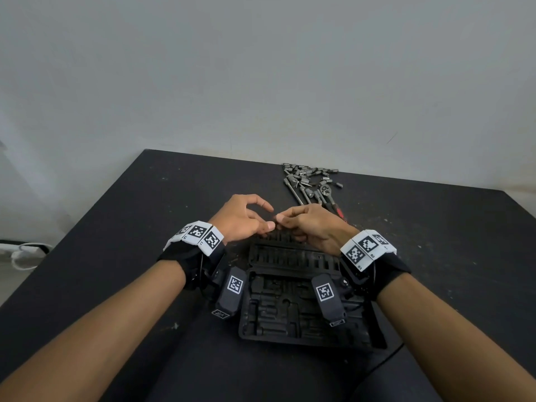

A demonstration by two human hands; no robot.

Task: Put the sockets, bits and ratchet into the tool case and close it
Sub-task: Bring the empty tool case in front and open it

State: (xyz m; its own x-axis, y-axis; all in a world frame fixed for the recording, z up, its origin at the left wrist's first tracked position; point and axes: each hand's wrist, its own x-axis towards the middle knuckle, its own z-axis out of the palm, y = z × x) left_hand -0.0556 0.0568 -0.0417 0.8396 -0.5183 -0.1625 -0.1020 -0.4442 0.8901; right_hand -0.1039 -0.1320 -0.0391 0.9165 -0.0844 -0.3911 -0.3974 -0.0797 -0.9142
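Two hands meet over the far end of the open tool case (304, 309), seen from the head camera looking down along both forearms. The left hand (243, 219) has its fingers (261, 202) curled in an arc, thumb and forefinger drawn toward each other; whether they pinch something cannot be told, since the spot between the two hands is too small and dark. The right hand (313, 227) has its fingers bent inward with the thumb tip right beside the left thumb, and what it holds, if anything, cannot be made out either. Both wrists carry black straps with white coded marker blocks (197, 236), and black modules with the same kind of markers hang under each wrist over the case. The tool case is black, lies flat on the dark surface (116, 227) close to the person, and shows moulded slots in rows; the slots that can be seen look unfilled. Beyond the hands, near the far edge of the surface, lies a loose heap of metal sockets and bits (307, 174), with extension bars and the ratchet (326, 191) at its near side, its red-tipped handle pointing toward the right hand. A grey wall (261, 68) rises behind the surface.
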